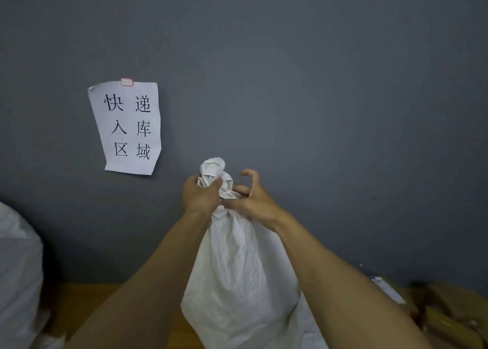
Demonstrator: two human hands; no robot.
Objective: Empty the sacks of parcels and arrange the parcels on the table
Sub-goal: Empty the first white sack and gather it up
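A white woven sack [243, 274] stands upright on the wooden table [87, 303], its neck tied into a knot [215, 169] at the top. My left hand [199, 194] grips the twisted neck just below the knot. My right hand [253, 199] sits on the right side of the neck, thumb and fingertips pinching the fabric while the index finger curls free above. The sack is full and its contents are hidden. Brown parcels [449, 319] lie on the table at the lower right.
A second white sack [18, 274] bulges at the left edge. A grey wall [317, 84] rises right behind the table, with a paper sign [126, 128] taped to it. A parcel with a white label [386, 290] lies beside the brown ones.
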